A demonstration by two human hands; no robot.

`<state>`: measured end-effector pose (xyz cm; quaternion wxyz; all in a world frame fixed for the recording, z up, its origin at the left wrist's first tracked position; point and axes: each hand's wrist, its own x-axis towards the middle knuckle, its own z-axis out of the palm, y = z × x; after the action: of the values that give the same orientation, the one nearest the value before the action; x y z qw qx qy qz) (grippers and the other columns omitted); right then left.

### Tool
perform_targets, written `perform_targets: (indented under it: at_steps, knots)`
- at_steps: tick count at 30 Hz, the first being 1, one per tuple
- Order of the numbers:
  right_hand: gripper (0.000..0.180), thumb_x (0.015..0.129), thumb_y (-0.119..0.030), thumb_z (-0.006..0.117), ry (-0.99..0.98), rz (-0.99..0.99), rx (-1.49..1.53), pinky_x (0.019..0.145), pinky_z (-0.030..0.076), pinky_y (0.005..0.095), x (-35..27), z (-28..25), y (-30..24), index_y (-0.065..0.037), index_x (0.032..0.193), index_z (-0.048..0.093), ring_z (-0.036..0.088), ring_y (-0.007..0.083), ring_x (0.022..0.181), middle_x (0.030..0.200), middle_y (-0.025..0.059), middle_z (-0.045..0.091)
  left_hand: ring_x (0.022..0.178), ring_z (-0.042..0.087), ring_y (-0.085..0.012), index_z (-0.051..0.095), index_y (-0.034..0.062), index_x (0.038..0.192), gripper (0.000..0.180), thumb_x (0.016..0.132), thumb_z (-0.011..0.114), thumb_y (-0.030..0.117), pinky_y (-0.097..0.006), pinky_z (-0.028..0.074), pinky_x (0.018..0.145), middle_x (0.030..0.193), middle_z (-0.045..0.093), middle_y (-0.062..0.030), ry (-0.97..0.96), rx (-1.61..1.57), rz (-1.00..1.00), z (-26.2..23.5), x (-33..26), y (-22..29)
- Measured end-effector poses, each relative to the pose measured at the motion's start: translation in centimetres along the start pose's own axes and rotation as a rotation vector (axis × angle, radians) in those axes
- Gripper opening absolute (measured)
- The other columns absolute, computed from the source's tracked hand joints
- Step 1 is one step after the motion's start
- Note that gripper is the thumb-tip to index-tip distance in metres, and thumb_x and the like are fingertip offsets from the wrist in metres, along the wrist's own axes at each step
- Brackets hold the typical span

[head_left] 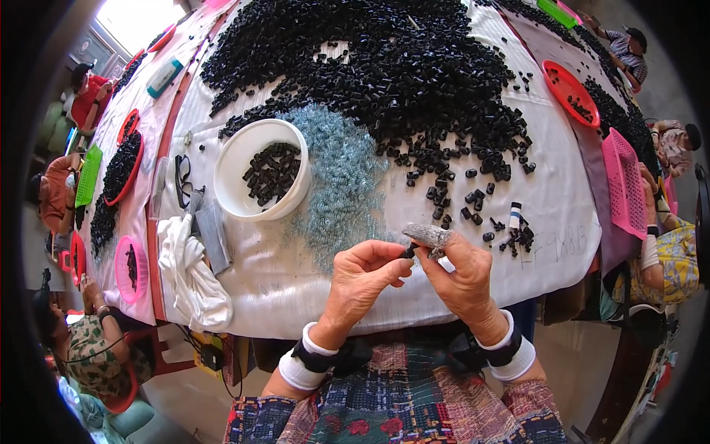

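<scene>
In front of me, a small black cylindrical piece (408, 251) sits between my two hands at the table's near edge. My left hand (355, 285) pinches it between thumb and fingertips. My right hand (462, 277) is closed at the same piece from the other side; a grey, mottled covering (429, 235) lies along its index finger. Just beyond my hands spreads a heap of pale blue clear small parts (336, 185). A white bowl (224, 174) to the left holds several black pieces (272, 174). A large heap of black pieces (355, 66) fills the table's far part.
Eyeglasses (182, 181), a grey packet (213, 237) and a white cloth (188, 274) lie left of the bowl. At right stand a small white-and-blue cylinder (515, 214), a red tray (555, 78) and a pink basket (625, 185). Other people sit along both side tables.
</scene>
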<state>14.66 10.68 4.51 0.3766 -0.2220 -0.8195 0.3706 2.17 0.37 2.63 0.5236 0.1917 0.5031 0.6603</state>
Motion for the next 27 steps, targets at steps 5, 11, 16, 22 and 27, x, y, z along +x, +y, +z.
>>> perform_targets:
  at_steps: [5, 11, 16, 22, 27]
  knots:
    - [0.022, 0.07, 0.005, 0.065, -0.022, 0.025, -0.018, 0.06, 0.048, 0.0336, -0.23, 0.11, 0.04, 0.0, 0.092, 0.063, 0.06, 0.028, 0.068, 0.078, 0.0123, 0.062, 0.074, 0.064, -0.0104, 0.063, -0.0026, 0.097, 0.019, 0.08, 0.069, 0.005, -0.021, 0.052, 0.061, 0.084, 0.067, -0.0069, 0.018, 0.054, 0.022, -0.01, -0.04, -0.15]
    - [0.016, 0.068, 0.007, 0.063, -0.057, -0.003, -0.087, 0.059, 0.047, 0.0367, -0.51, 0.08, 0.05, 0.002, 0.081, 0.058, 0.058, 0.0314, 0.067, 0.075, 0.0141, 0.058, 0.073, 0.065, -0.0132, 0.064, -0.0033, 0.095, 0.016, 0.081, 0.068, 0.002, -0.023, 0.054, 0.062, 0.084, 0.067, -0.0086, 0.026, 0.11, 0.003, -0.06, -0.02, -0.44]
    - [0.016, 0.066, 0.008, 0.061, -0.08, -0.014, -0.122, 0.059, 0.047, 0.0383, -0.73, 0.31, 0.05, 0.002, 0.079, 0.055, 0.057, 0.0324, 0.068, 0.074, 0.0148, 0.057, 0.074, 0.066, -0.0145, 0.064, -0.0036, 0.096, 0.017, 0.081, 0.068, 0.004, -0.024, 0.054, 0.062, 0.084, 0.067, -0.0091, 0.037, 0.109, -0.03, -0.11, -0.27, -0.85]
    - [0.012, 0.069, 0.004, 0.06, -0.158, 0.032, -0.198, 0.06, 0.046, 0.0394, -0.69, 0.42, -0.28, 0.002, 0.079, 0.053, 0.057, 0.033, 0.068, 0.072, 0.0152, 0.056, 0.076, 0.066, -0.0153, 0.065, -0.0038, 0.096, 0.019, 0.083, 0.067, 0.01, -0.024, 0.053, 0.061, 0.085, 0.068, -0.0097, 0.06, 0.106, -0.127, -0.02, -0.29, -0.48]
    - [0.012, 0.069, 0.003, 0.06, -0.191, 0.063, -0.232, 0.061, 0.046, 0.0398, -0.76, 0.49, -0.41, 0.001, 0.079, 0.054, 0.056, 0.0329, 0.068, 0.072, 0.0154, 0.055, 0.075, 0.066, -0.0147, 0.065, -0.0039, 0.095, 0.021, 0.083, 0.067, 0.012, -0.023, 0.053, 0.06, 0.083, 0.067, -0.0095, 0.062, 0.126, -0.18, 0.03, 0.07, -0.16]
